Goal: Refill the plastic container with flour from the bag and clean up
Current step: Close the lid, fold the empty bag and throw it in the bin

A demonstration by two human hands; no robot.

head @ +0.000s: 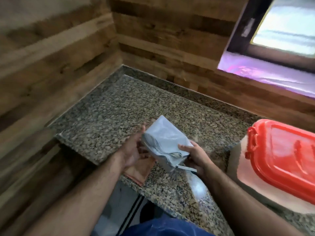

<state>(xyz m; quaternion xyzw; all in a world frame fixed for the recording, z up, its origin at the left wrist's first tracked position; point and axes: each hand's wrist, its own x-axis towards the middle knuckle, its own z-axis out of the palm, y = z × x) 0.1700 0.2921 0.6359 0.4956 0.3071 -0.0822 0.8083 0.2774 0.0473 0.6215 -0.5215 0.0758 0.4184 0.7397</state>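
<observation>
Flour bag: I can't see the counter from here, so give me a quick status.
Right hand grips the flour bag; left hand open beside it. Bag off the counter, folded. Container at right, red lid on. Nothing in the way.

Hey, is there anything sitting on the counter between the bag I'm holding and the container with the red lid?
Nothing visible does. The bag is held by the right hand, with the left hand open beside it. Only bare granite counter lies between it and the container, whose red lid is shut.

Container (279,167) cut off right; cloth (139,169) half-hidden under hand.
</observation>
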